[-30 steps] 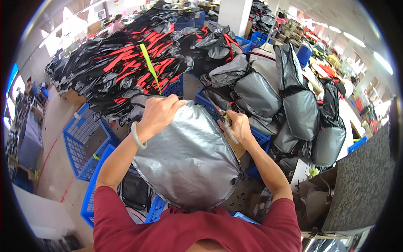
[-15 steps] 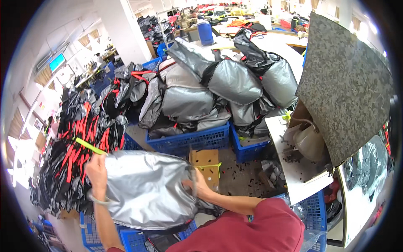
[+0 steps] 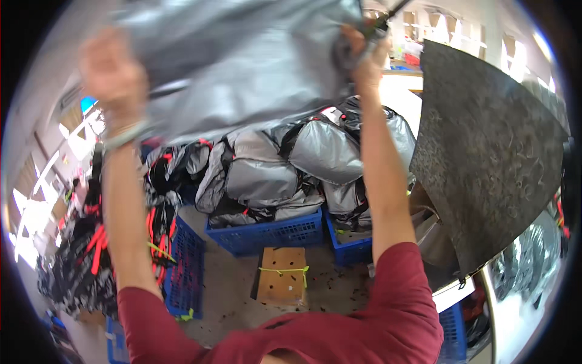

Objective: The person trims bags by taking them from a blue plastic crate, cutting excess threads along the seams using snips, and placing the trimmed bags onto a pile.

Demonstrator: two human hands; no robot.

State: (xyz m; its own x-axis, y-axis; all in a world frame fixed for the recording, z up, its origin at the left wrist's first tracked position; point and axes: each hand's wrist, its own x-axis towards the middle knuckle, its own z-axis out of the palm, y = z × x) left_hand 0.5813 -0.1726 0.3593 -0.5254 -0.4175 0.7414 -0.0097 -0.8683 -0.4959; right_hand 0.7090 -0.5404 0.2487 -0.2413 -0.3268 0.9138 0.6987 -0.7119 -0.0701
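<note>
A large silver bag with black parts is raised high in front of me, blurred by motion and cut by the upper edge. My right hand is closed on its right edge, by a dark strap or trim. At the bag's left edge, my left hand is smeared but looks curled round the fabric. Below and behind it, a heap of similar silver bags rests in and over blue crates.
Black pieces with red straps hang in a pile at the left, next to another blue crate. A cardboard box tied with yellow-green strap stands on the littered floor. A grey mottled panel juts in at the right.
Both hands have lifted the silver bag from low in front of me to the top of the view. The crate and cardboard box beneath now show more fully.
</note>
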